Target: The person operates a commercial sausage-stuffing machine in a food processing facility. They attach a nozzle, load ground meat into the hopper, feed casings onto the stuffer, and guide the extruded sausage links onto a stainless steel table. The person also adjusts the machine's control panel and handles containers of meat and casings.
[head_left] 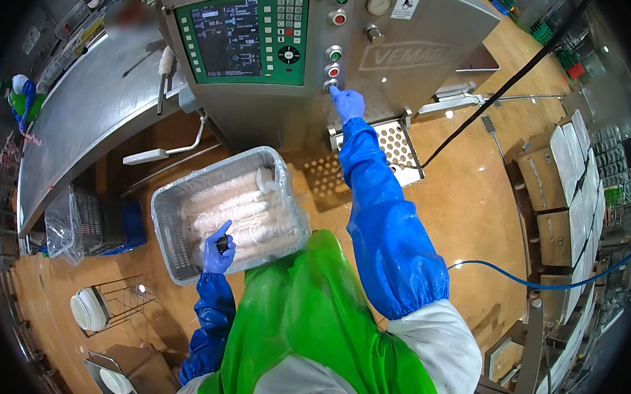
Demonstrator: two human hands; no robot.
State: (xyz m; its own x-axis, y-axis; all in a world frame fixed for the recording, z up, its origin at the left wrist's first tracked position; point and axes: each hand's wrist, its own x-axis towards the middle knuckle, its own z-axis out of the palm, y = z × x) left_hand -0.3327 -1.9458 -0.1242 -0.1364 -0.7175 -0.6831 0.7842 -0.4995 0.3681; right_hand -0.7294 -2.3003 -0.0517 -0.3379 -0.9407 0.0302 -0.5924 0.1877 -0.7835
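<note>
My right hand (pixel 348 105) reaches forward to the steel machine's front, its fingertips closed at the small control knob (pixel 331 85) below the green and red buttons. My left hand (pixel 218 252) is closed round a small black object (pixel 222 244), whose exact kind I cannot make out. That hand hovers over the near side of a grey plastic crate (pixel 159 214) lined with clear film. Inside the crate lie several pale, ruffled tubes (pixel 233 210), like gathered casings. Both hands wear blue-violet gloves, with blue sleeves over the forearms.
The machine carries a green-framed screen (pixel 231 39). A perforated steel step (pixel 396 148) juts out below it. At left stands a curved steel table (pixel 92 107), and a white-handled lever (pixel 146 157) sticks out near the crate. Cartons (pixel 545 180) line the right; a blue hose (pixel 511 276) crosses the floor.
</note>
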